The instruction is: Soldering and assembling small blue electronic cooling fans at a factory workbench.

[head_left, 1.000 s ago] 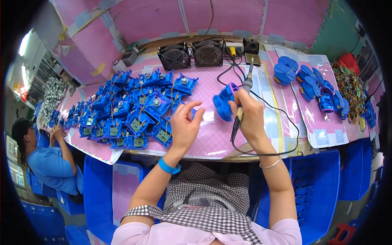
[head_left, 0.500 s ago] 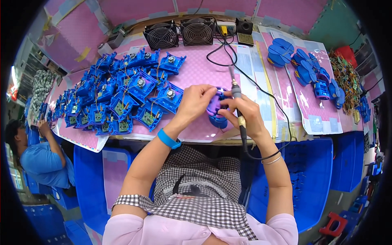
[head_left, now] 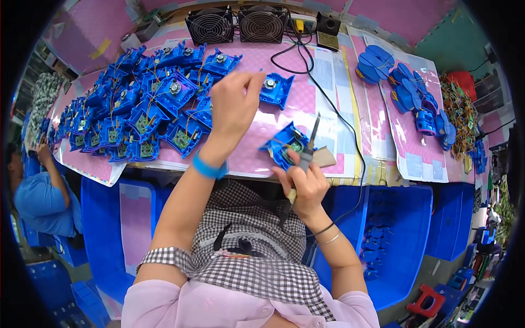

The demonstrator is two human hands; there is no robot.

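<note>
In my right hand point(head_left: 307, 188) is a soldering iron point(head_left: 306, 158), its grip between thumb and fingers and its tip pointing away from me. Just beyond that hand lies an open blue plastic housing point(head_left: 284, 131) with a green circuit board inside, partly covered by the iron and fingers. My left hand point(head_left: 235, 101) is raised over the table's middle, back of the hand up, its fingers mostly hidden. Beside its thumb sits another blue housing point(head_left: 278, 98) with a round speaker. A tan flat piece point(head_left: 324, 157) rests right of the iron.
A heap of blue housings point(head_left: 126, 109) with speakers and boards covers the left side. Two black fans point(head_left: 261, 26) and a soldering iron stand point(head_left: 328, 33) are at the back. Rounded blue parts point(head_left: 407, 90) and bundled wires point(head_left: 459, 104) lie right. The iron's cable point(head_left: 342, 112) crosses the table.
My hands have parted: the left went left and away, the right nearer me with the iron. The purple-and-blue part between them no longer shows; a blue housing with a board is there.
</note>
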